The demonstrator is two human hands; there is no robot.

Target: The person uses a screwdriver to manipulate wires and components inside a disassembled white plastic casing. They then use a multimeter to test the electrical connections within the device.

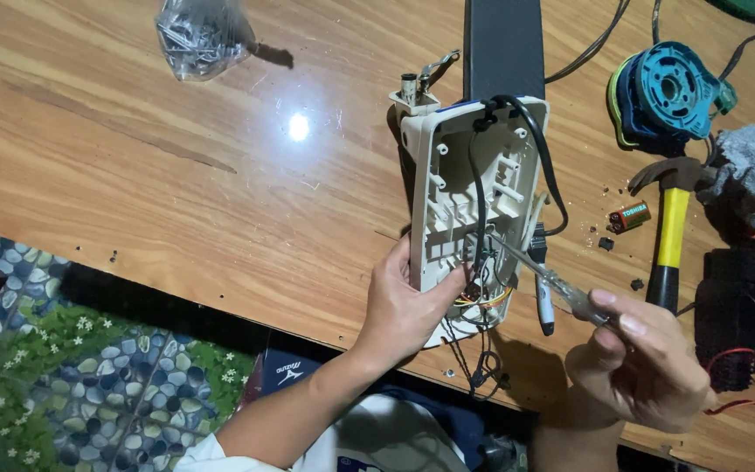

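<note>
Right now the left hand (408, 306) wraps its fingers around the near left edge of an opened white plastic casing (469, 205), thumb pressed at the bundle of thin coloured wires (482, 301) spilling from its near end. The right hand (644, 358) is closed in a pinch on a screwdriver (539, 271), its tip reaching left into the casing's inside. The casing lies on the wooden counter (176, 157), hollow side up, its long axis running near to far, the far end meeting a dark flat bar (502, 44). It looks light and stiff, but its thin ribs and loose wires seem fragile; the solid outer rim is probably the safest place to grip. A yellow-handled hammer (670, 232) lies to the right, a bag of screws (203, 35) far left.
</note>
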